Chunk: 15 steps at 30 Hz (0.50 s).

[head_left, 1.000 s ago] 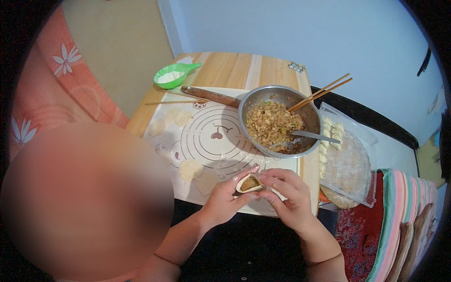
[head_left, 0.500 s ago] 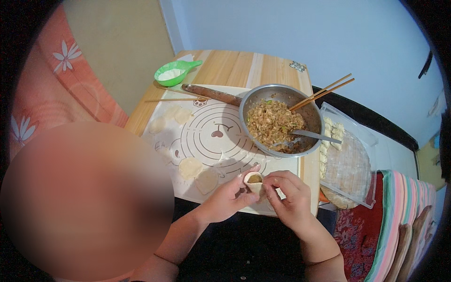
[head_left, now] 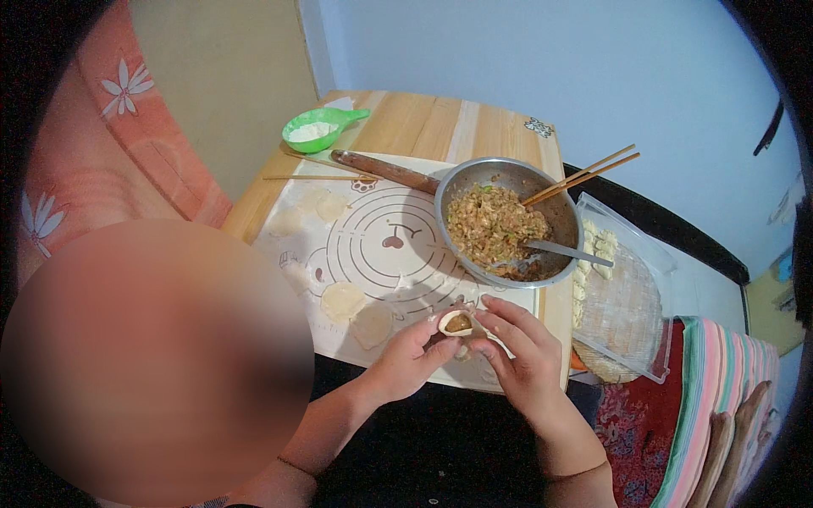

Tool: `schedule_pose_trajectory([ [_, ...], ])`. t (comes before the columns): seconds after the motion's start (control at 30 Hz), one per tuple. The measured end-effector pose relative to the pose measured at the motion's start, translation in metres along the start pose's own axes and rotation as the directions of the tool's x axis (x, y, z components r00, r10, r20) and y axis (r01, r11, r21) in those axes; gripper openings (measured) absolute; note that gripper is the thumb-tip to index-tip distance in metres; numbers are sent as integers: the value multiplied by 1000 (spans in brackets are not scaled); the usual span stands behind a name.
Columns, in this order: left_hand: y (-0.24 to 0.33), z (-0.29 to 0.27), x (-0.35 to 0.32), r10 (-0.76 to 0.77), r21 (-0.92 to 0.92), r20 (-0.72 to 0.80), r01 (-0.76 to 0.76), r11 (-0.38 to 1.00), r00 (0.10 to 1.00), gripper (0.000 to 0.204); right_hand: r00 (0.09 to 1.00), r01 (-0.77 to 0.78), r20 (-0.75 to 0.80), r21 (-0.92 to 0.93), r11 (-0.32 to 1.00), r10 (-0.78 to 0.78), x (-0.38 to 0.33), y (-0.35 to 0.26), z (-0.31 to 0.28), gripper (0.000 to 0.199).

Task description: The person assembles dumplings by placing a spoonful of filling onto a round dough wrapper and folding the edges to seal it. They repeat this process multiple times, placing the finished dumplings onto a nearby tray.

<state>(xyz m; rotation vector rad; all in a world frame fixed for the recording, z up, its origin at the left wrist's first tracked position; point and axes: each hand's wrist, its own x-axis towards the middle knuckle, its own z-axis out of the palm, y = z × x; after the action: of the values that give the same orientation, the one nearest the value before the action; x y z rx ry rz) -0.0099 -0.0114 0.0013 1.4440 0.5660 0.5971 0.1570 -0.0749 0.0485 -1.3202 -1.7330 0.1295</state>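
Note:
A partly folded dumpling [head_left: 458, 323], its brown filling showing through the open top, rests in the fingers of my left hand [head_left: 412, 354] above the mat's front edge. My right hand [head_left: 527, 356] is at the dumpling's right side, with thumb and fingertips around the wrapper's edge. Just left of my hands, round dough wrappers [head_left: 343, 301] lie on the white printed mat [head_left: 398, 203]. Behind the hands stands a steel bowl [head_left: 572, 269] of minced filling [head_left: 491, 222]; a pair of chopsticks [head_left: 584, 175] and a grey-handled utensil [head_left: 569, 249] lean in it.
A rolling pin [head_left: 385, 170] and loose thin sticks [head_left: 318, 178] lie left of the bowl. A green scoop [head_left: 337, 120] of flour sits at the far left corner. On the right, a clear container [head_left: 665, 334] holds finished dumplings [head_left: 603, 245]. A person at the left is blurred.
The right hand's fingers have spread and lifted a little at the dumpling's edge. The dumpling has turned slightly, its filling showing more. The view has shifted slightly.

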Motion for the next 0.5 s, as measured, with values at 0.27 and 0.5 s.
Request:
schedule_pose_trajectory([
  [0.27,-4,2,2,109,197,12,-110,974,994,48,988,-107,123,74,992,97,-4,5,0,20],
  [0.5,-2,-1,4,8,117,109,-21,993,994,40,996,-58,75,42,997,54,-3,-1,-2,19],
])
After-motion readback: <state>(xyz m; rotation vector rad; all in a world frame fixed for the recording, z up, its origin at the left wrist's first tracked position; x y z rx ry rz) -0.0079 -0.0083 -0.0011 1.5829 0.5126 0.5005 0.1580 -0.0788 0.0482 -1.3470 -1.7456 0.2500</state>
